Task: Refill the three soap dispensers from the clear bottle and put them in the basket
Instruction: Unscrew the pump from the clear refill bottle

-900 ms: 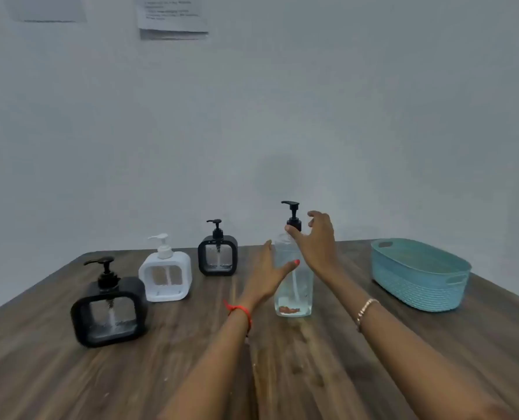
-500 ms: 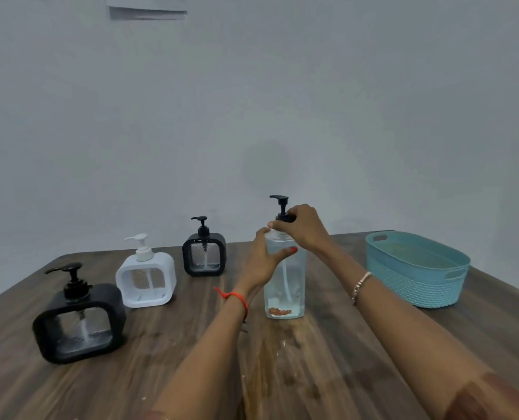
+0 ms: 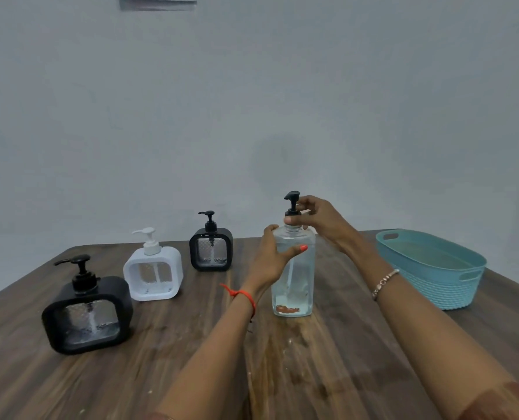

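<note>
Bottle (image 3: pixel 294 277) upright at mid-table (image 3: pixel 176 328): the left hand (image 3: pixel 271 259) wraps its shoulder to brace it, while the right hand (image 3: pixel 318 219) pinches the pump collar (image 3: pixel 293 212), apparently to unscrew it for pouring. The near black dispenser (image 3: pixel 87 316), white dispenser (image 3: pixel 153 272) and far black dispenser (image 3: pixel 211 248) stand capped in a diagonal row to the left. The basket (image 3: pixel 433 286) sits to the right, handy for loading.

Wooden table (image 3: pixel 327 374), grey wall (image 3: pixel 252 86), paper strip (image 3: pixel 157 3)
</note>
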`<state>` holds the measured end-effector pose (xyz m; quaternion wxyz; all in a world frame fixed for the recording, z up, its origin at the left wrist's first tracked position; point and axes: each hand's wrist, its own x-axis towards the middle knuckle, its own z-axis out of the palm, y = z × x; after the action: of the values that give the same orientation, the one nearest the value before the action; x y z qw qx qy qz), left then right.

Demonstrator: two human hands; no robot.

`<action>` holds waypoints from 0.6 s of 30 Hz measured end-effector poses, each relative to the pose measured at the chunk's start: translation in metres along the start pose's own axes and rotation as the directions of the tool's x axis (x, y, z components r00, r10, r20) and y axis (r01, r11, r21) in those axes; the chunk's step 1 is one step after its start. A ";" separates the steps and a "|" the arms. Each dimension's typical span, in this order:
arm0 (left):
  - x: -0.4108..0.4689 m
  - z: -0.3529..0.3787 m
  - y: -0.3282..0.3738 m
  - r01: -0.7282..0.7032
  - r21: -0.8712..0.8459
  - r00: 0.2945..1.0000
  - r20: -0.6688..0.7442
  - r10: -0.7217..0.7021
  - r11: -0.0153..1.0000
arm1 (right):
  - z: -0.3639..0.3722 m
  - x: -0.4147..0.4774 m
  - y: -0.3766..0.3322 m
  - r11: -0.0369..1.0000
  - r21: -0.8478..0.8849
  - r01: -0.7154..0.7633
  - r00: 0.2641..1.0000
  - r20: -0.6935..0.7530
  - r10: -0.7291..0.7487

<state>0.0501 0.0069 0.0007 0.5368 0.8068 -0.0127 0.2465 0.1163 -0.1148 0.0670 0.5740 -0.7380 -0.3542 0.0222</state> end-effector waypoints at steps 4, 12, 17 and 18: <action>0.000 0.001 -0.001 0.001 -0.004 1.000 -0.009 -0.001 1.000 | 0.006 0.001 -0.003 0.999 -0.035 -0.026 0.984 -0.179 0.019; 0.001 0.003 -0.003 0.000 -0.021 1.000 -0.022 0.000 1.000 | 0.008 -0.007 -0.005 0.995 -0.073 -0.066 0.984 -0.173 0.052; 0.002 0.003 -0.005 0.006 -0.004 1.000 -0.024 -0.006 1.000 | 0.006 -0.006 0.000 0.990 0.133 -0.051 0.984 -0.162 0.072; 0.002 0.003 -0.005 0.005 -0.004 1.000 -0.027 -0.005 1.000 | 0.004 -0.006 0.003 0.977 0.202 -0.065 0.989 -0.119 0.090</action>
<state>0.0549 0.0066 -0.0039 0.5393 0.8022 -0.0037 0.2560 0.1114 -0.1150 0.0610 0.6646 -0.6905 -0.2837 0.0326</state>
